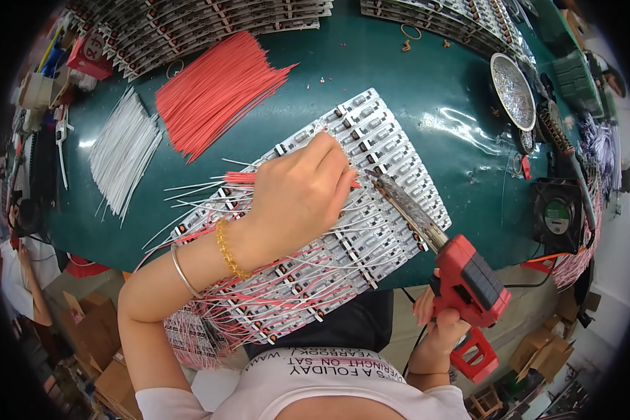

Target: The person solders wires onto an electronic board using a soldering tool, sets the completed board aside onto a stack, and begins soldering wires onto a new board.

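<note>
My right hand [446, 323]: clenched round the red soldering gun [469, 274], tip over the white strip panel [343, 210]. My left hand [301, 196]: pinching red wires [241, 178] on that panel. Beyond: loose red wire bundle [213, 91], white wire bundle [122, 150].

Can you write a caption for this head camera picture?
Left hand holds red wires on a board; right hand holds a soldering gun.
</note>
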Demonstrator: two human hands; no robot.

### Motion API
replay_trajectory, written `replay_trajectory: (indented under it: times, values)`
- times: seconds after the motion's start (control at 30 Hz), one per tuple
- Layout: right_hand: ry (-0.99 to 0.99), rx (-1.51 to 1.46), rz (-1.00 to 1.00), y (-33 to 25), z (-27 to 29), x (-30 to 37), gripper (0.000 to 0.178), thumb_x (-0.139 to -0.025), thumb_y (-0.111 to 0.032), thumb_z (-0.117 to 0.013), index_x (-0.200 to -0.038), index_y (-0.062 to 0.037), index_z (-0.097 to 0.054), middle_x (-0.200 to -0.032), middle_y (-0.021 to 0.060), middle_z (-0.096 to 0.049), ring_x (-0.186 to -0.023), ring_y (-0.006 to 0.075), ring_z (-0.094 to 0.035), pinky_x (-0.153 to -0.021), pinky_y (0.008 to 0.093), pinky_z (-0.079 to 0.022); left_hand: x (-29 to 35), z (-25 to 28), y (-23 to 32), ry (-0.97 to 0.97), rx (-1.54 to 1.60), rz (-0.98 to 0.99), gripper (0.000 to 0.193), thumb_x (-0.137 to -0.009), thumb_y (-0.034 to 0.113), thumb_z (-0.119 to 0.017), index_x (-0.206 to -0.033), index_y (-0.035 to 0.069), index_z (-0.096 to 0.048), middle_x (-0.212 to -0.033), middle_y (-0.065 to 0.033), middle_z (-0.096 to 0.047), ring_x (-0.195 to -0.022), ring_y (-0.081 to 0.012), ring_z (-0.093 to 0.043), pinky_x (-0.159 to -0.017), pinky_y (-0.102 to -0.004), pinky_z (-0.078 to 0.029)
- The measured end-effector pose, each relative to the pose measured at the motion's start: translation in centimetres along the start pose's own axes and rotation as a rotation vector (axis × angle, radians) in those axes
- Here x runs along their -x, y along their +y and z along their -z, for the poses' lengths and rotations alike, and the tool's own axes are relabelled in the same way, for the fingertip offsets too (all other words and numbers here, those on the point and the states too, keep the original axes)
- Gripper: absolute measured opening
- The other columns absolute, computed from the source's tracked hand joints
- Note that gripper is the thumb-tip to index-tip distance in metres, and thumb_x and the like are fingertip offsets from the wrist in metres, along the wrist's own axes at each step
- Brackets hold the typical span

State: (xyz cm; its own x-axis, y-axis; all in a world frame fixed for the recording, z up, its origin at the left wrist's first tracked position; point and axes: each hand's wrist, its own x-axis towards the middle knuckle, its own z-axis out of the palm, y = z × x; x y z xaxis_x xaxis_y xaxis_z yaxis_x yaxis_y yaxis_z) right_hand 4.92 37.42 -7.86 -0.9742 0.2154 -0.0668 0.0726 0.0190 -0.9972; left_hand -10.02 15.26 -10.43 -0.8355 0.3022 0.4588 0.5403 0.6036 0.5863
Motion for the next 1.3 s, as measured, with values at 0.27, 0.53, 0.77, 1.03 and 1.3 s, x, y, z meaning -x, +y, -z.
replay_trajectory:
  times: [0.27,0.53,0.77,1.03,1.3]
  values:
    - [-0.006,0.017,0.004,0.3,0.1,0.0,0.08,-0.076,-0.057,-0.064,-0.116,0.0098,-0.046,-0.048,0.001,-0.044,-0.037,0.0114,-0.043,-0.04,0.0249,-0.038,0.1,-0.3,-0.1,0.007,-0.059,-0.044,0.013,-0.077,0.005,-0.067,-0.075,0.003,-0.055,-0.076,-0.0067,-0.055,-0.054,-0.0225,-0.055,-0.046,-0.0317,-0.042]
    - [-0.055,0.107,-0.001,1.0,1.0,0.1,0.077,-0.077,-0.055,-0.065,-0.113,0.0098,-0.048,-0.049,0.0018,-0.046,-0.038,0.0113,-0.043,-0.041,0.0248,-0.039,0.0,-0.4,0.0,0.024,-0.089,-0.057,0.013,-0.076,0.005,-0.067,-0.075,0.003,-0.054,-0.076,-0.0069,-0.055,-0.054,-0.0231,-0.055,-0.047,-0.0321,-0.043]
    - [0.002,0.031,0.029,0.2,0.1,0.2,0.078,-0.077,-0.055,-0.065,-0.116,0.0101,-0.046,-0.049,0.0002,-0.044,-0.037,0.0105,-0.043,-0.039,0.0237,-0.037,0.1,-0.4,0.0,0.026,-0.085,-0.059,0.013,-0.076,0.005,-0.067,-0.074,0.003,-0.054,-0.075,-0.0066,-0.055,-0.053,-0.0234,-0.055,-0.046,-0.0326,-0.043]
    - [0.009,0.02,0.072,0.5,0.5,0.4,0.08,-0.079,-0.056,-0.063,-0.119,0.0105,-0.043,-0.049,-0.0006,-0.042,-0.037,0.0097,-0.042,-0.039,0.0231,-0.036,0.2,-0.2,0.1,0.016,-0.138,-0.072,0.012,-0.077,0.008,-0.065,-0.075,0.004,-0.055,-0.075,-0.0063,-0.053,-0.055,-0.0216,-0.056,-0.047,-0.0321,-0.043]
    - [0.018,-0.015,0.116,0.4,0.4,0.6,0.079,-0.08,-0.056,-0.061,-0.119,0.0106,-0.043,-0.048,-0.0005,-0.042,-0.036,0.0097,-0.041,-0.039,0.0231,-0.036,0.0,1.1,-0.4,-0.072,0.064,-0.097,0.009,-0.078,0.005,-0.065,-0.085,0.004,-0.06,-0.084,-0.0081,-0.055,-0.059,-0.0238,-0.057,-0.052,-0.033,-0.046]
